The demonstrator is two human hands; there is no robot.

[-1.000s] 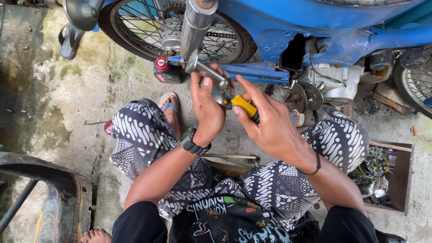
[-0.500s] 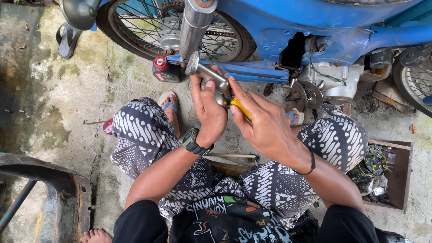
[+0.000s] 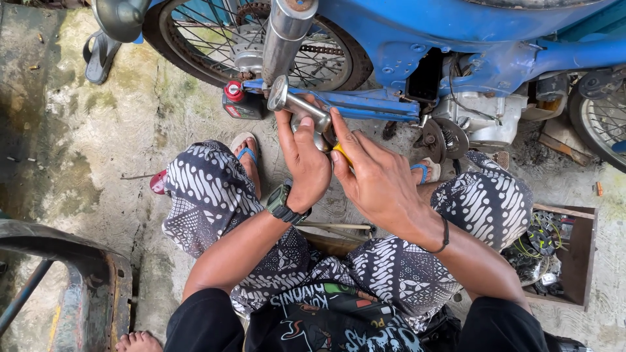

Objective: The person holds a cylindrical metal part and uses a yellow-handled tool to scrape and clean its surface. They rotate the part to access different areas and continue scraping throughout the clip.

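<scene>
My left hand, with a dark watch on its wrist, grips a shiny metal shaft part with a round end, held up in front of a blue motorbike. My right hand closes on a yellow-handled tool pressed against the same part; most of the tool is hidden under the fingers. The two hands touch each other at the part. Below them are my knees in black-and-white patterned trousers.
The bike's spoked rear wheel and chrome exhaust pipe are just beyond the hands. A small red-capped bottle stands on the concrete. A wooden box of parts sits right. A rusty metal frame lies lower left.
Both hands have shifted slightly left and toward me with the metal part. The right hand's fingers now cover more of the yellow handle.
</scene>
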